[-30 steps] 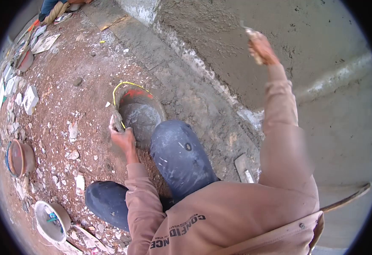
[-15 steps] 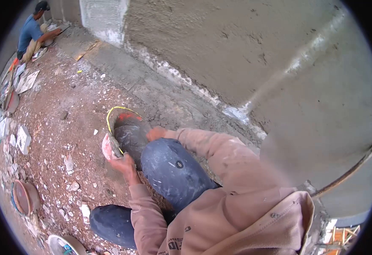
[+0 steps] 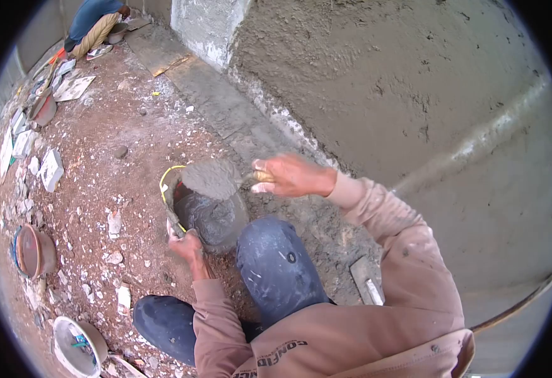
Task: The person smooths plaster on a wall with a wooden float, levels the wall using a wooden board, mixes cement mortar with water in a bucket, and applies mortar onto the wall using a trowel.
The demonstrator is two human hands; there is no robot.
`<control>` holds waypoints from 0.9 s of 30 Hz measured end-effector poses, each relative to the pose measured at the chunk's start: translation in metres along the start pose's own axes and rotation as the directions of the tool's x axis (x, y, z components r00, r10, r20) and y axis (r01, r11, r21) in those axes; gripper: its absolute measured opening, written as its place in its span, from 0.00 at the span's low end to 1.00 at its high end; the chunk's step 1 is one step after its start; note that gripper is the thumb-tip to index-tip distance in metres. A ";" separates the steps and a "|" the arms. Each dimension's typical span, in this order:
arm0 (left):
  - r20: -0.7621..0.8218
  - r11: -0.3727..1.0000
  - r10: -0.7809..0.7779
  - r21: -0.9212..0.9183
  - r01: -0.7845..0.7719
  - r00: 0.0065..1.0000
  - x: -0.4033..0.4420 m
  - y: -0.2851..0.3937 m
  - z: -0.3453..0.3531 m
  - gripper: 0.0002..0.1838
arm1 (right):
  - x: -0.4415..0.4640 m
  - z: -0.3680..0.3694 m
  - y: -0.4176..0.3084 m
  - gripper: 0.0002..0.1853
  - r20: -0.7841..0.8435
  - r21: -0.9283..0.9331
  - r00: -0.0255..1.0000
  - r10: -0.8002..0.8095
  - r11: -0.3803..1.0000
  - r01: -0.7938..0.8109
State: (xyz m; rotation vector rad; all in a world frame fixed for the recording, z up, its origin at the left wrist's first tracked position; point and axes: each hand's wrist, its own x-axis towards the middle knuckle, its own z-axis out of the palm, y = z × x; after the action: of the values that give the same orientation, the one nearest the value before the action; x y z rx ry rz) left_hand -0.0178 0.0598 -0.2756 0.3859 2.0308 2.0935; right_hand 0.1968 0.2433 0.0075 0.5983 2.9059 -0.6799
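Note:
My right hand (image 3: 293,175) is closed around the handle of a trowel (image 3: 248,180). Its blade, heaped with wet grey mortar (image 3: 213,176), hangs above the far side of a bucket (image 3: 163,189) with a yellow cord along the rim. Inside the bucket lies more mortar (image 3: 205,217), wet and dark grey. My left hand (image 3: 189,244) grips the bucket's near left rim, the fingers partly hidden behind it. The bucket stands on the ground just beyond my bent knee (image 3: 279,258).
A flat float (image 3: 365,280) lies right of my knee beside the plastered wall (image 3: 364,82). Buckets stand at left (image 3: 46,252) and lower left (image 3: 99,340). White rubble (image 3: 51,170) litters the soil. Another person (image 3: 94,28) crouches at the far wall.
My right hand has risen from the bucket, bringing up the trowel with mortar on it. My left hand stays on the rim. The view has shifted, revealing the float; the other person leans farther forward.

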 end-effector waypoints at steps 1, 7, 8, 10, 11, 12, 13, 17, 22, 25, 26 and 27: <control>0.013 0.995 -0.072 0.074 0.071 0.997 -0.002 0.012 -0.005 0.26 | -0.002 -0.033 -0.017 0.20 0.095 0.054 0.995 0.017 0.998 -0.022; 0.089 0.976 0.041 0.208 -0.059 0.995 -0.012 0.069 -0.026 0.37 | 0.007 -0.170 0.066 0.21 0.593 0.599 0.798 0.110 0.602 -0.528; 0.082 0.972 -0.012 0.237 -0.008 0.997 -0.017 0.082 -0.031 0.37 | 0.011 -0.197 0.105 0.20 0.572 0.624 0.798 0.186 0.533 -0.572; 0.077 0.969 -0.064 0.243 0.044 0.995 -0.026 0.128 -0.041 0.39 | 0.002 -0.246 0.140 0.20 0.261 0.603 0.787 0.559 0.542 -0.585; 0.075 0.967 -0.090 0.246 0.070 0.993 -0.029 0.157 -0.043 0.39 | -0.008 -0.274 0.139 0.19 -0.098 0.527 0.676 0.731 0.614 -0.588; 0.040 0.960 -0.183 0.221 0.169 0.982 -0.037 0.189 -0.050 0.39 | -0.032 -0.300 0.140 0.22 -0.209 0.578 0.653 0.728 0.631 -0.517; -0.001 0.946 -0.267 0.189 0.262 0.964 -0.038 0.212 -0.053 0.39 | -0.049 -0.321 0.140 0.24 -0.322 0.618 0.619 0.717 0.654 -0.436; -0.004 0.925 -0.299 0.244 0.291 0.954 -0.045 0.310 -0.077 0.39 | -0.098 -0.354 0.030 0.23 -0.209 0.273 0.757 0.619 0.780 -0.563; 0.056 0.903 -0.388 0.223 0.367 0.920 -0.046 0.479 -0.078 0.37 | -0.084 -0.245 -0.096 0.12 0.255 0.175 0.951 0.175 0.959 -0.224; 0.045 0.903 -0.382 0.229 0.363 0.923 -0.045 0.587 -0.066 0.31 | -0.072 -0.168 -0.190 0.11 0.022 0.060 0.994 0.110 0.992 -0.111; 0.068 0.929 -0.322 0.216 0.302 0.944 -0.044 0.612 -0.064 0.27 | -0.077 -0.184 -0.208 0.11 0.039 0.035 0.998 0.059 0.998 -0.060; 0.088 0.932 -0.287 0.254 0.257 0.954 -0.043 0.634 -0.058 0.27 | -0.083 -0.202 -0.221 0.12 0.048 0.021 0.999 0.007 1.000 -0.008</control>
State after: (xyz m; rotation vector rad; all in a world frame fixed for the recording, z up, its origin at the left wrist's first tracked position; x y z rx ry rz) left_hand 0.0283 -0.0316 0.3542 0.2449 2.1296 1.6286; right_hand 0.1839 0.1222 0.2934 0.5870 2.8542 -0.7148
